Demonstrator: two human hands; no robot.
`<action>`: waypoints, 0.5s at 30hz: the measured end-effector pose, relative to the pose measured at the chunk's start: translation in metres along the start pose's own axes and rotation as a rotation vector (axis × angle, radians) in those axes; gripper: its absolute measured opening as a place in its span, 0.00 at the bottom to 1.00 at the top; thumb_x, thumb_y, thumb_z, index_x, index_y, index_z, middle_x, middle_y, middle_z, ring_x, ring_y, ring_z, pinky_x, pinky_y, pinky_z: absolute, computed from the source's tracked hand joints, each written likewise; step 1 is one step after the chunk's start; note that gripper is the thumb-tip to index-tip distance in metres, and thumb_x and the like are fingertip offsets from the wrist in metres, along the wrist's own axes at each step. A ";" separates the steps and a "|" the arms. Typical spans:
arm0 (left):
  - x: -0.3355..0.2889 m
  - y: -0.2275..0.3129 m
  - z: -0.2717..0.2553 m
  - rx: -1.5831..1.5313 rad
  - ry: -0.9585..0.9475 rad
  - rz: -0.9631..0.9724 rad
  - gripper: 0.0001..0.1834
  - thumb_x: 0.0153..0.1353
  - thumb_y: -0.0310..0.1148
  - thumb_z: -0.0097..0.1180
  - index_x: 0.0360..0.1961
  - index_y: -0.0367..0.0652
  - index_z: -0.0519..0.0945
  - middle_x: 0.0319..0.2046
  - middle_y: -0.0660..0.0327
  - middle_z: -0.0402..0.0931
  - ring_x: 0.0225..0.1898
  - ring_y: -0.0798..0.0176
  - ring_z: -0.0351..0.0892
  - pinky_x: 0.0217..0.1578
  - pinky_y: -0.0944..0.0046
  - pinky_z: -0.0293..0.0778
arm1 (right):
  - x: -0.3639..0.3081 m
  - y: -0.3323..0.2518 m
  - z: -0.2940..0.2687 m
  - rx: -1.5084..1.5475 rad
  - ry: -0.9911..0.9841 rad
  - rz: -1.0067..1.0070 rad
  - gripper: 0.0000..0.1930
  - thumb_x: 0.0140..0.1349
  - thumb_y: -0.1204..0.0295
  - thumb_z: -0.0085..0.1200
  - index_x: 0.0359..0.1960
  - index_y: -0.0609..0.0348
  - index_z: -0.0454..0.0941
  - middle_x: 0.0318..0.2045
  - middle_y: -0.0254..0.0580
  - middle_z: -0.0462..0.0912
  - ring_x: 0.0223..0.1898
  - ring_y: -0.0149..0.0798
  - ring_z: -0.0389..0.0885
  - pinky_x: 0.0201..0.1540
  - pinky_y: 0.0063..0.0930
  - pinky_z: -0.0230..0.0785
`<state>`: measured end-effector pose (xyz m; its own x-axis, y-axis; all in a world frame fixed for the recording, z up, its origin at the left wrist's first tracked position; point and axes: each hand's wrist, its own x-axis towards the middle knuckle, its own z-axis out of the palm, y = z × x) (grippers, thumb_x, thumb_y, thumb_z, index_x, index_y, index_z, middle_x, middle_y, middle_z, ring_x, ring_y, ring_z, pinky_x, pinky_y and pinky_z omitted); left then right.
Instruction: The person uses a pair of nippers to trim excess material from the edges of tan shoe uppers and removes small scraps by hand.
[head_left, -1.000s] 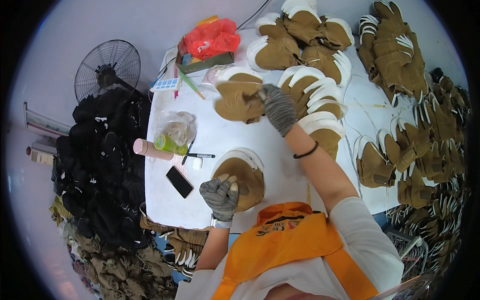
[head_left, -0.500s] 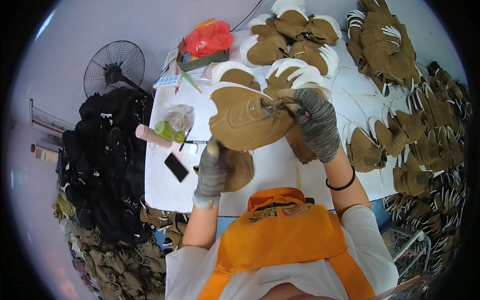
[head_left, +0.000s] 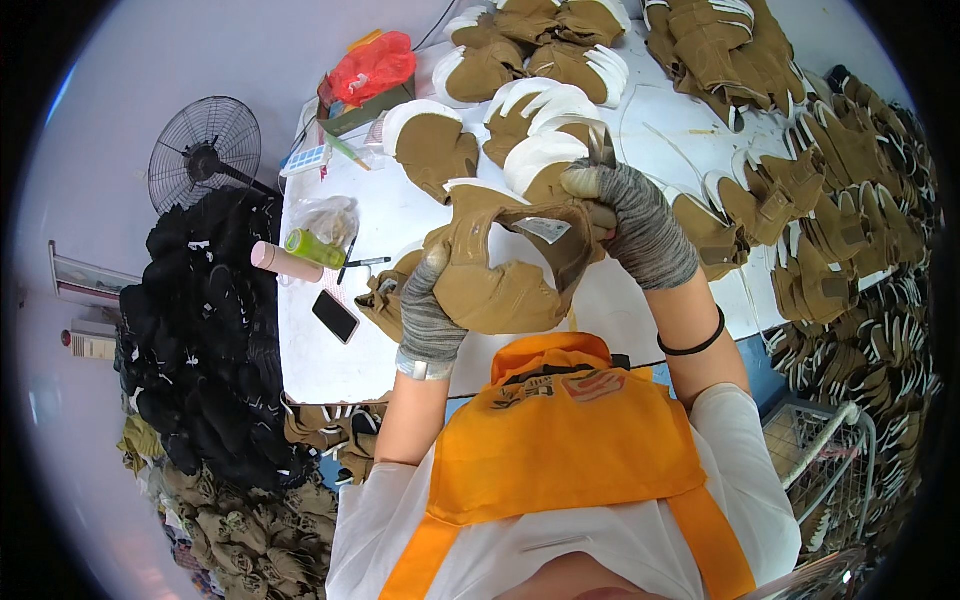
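Head view: left hand (head_left: 428, 318) and right hand (head_left: 632, 222), both gloved, fingers clamped on a tan shoe upper (head_left: 505, 270) held above the table (head_left: 400, 215) (phone (head_left: 335, 316) lies left of the left fingers). Upper looks soft, light, floppy; best gripped at its stiffer edges.

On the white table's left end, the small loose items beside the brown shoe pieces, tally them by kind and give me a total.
Black phone: 1
Black pen: 1
Pink tube: 1
Green bottle: 1
Clear plastic bag: 1
Total: 5
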<state>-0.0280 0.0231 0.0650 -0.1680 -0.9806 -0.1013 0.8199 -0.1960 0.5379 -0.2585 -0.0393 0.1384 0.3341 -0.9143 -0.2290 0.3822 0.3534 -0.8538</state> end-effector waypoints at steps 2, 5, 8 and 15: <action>-0.001 -0.004 -0.005 -0.012 -0.011 0.018 0.31 0.58 0.42 0.59 0.59 0.37 0.66 0.48 0.52 0.75 0.48 0.54 0.78 0.49 0.51 0.77 | -0.001 0.008 -0.007 0.124 0.002 0.028 0.12 0.53 0.65 0.59 0.35 0.59 0.79 0.25 0.34 0.77 0.25 0.27 0.74 0.28 0.18 0.70; -0.004 -0.008 -0.010 0.001 -0.038 0.039 0.32 0.56 0.41 0.60 0.58 0.37 0.67 0.47 0.52 0.76 0.45 0.54 0.80 0.44 0.51 0.80 | -0.004 0.014 -0.018 0.174 -0.051 0.061 0.15 0.52 0.65 0.59 0.39 0.60 0.79 0.31 0.37 0.80 0.31 0.32 0.79 0.34 0.21 0.75; -0.005 -0.011 -0.017 -0.023 -0.112 0.067 0.32 0.55 0.41 0.61 0.58 0.37 0.67 0.46 0.52 0.76 0.42 0.53 0.81 0.40 0.51 0.81 | -0.007 0.020 -0.025 -0.106 -0.187 -0.194 0.15 0.54 0.65 0.59 0.40 0.59 0.80 0.32 0.37 0.80 0.32 0.30 0.79 0.36 0.21 0.75; -0.007 -0.011 -0.015 -0.025 -0.102 0.142 0.29 0.55 0.42 0.60 0.54 0.38 0.70 0.44 0.52 0.76 0.41 0.53 0.80 0.42 0.51 0.80 | -0.031 -0.009 0.003 -0.593 -0.134 -0.198 0.18 0.59 0.57 0.58 0.41 0.60 0.80 0.31 0.34 0.81 0.29 0.26 0.77 0.34 0.19 0.71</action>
<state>-0.0279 0.0324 0.0470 -0.1033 -0.9928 0.0608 0.8523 -0.0568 0.5200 -0.2692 -0.0138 0.1542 0.4259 -0.9047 -0.0125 -0.0816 -0.0246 -0.9964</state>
